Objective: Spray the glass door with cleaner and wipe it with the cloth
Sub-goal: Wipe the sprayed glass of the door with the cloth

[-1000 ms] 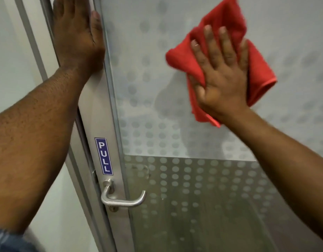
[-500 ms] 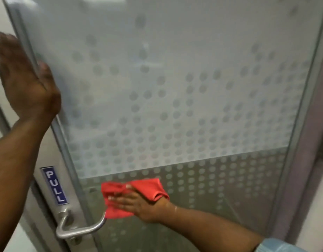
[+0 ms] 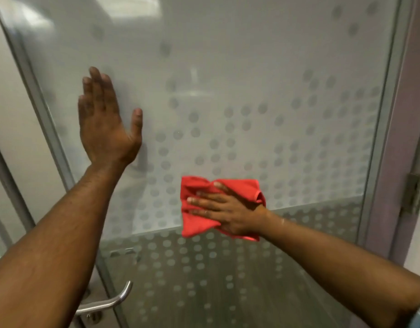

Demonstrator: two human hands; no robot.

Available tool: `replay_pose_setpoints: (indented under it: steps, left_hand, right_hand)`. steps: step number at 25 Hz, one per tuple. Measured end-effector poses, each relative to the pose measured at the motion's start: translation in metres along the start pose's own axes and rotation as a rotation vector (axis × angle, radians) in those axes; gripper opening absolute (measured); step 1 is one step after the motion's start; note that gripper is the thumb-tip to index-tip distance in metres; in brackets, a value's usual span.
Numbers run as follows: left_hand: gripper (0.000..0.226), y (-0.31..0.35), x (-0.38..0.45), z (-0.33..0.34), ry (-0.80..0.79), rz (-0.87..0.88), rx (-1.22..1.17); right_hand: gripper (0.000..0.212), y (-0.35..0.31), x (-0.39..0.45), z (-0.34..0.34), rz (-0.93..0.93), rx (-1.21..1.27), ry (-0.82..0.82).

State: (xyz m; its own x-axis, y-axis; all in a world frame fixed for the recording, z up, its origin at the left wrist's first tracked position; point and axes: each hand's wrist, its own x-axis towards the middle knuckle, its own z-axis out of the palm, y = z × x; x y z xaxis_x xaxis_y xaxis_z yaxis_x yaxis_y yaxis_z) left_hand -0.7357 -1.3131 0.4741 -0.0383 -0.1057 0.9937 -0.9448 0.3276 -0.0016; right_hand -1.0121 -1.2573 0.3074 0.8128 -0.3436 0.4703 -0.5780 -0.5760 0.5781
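The frosted glass door (image 3: pixel 228 67) with a dotted pattern fills the view. My right hand (image 3: pixel 230 210) lies flat on a red cloth (image 3: pixel 194 223) and presses it against the glass, at the line where the frosted band meets the clearer lower pane. My left hand (image 3: pixel 105 124) rests palm-flat on the glass higher up and to the left, fingers pointing upward and holding nothing. No spray bottle is in view.
A metal lever handle (image 3: pixel 109 301) sticks out at the door's lower left edge, beneath my left forearm. The aluminium frame (image 3: pixel 379 138) runs down the right side, with a hinge (image 3: pixel 414 192) on the jamb beyond it. A white wall panel (image 3: pixel 12 114) lies left.
My right hand slid the cloth from upper glass down, then right along the band line. My left hand shifted from the door's left frame onto the glass. The view swung right.
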Motion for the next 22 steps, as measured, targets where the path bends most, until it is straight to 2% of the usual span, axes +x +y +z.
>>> replay_pose_setpoints:
  steps: [1, 7, 10, 15, 22]
  left_hand:
    - [0.077, 0.008, 0.001, 0.003, 0.003, 0.031, 0.003]
    - [0.078, 0.068, -0.004, 0.010, -0.053, 0.025, -0.011]
    - [0.078, 0.096, -0.005, 0.016, -0.064, 0.025, -0.022]
    - [0.077, 0.121, -0.009, 0.019, -0.076, 0.012, -0.039]
    - [0.076, 0.124, -0.012, 0.019, -0.092, 0.018, -0.044]
  right_hand:
    - [0.052, 0.017, -0.002, -0.003, 0.055, -0.081, 0.072]
    - [0.057, 0.094, -0.026, -0.062, 0.340, -0.294, 0.263]
    - [0.070, 0.123, -0.051, -0.083, 0.584, -0.351, 0.331]
    - [0.066, 0.139, -0.094, -0.082, 1.060, -0.219, 0.551]
    - [0.073, 0.115, -0.143, -0.054, 1.495, -0.058, 0.715]
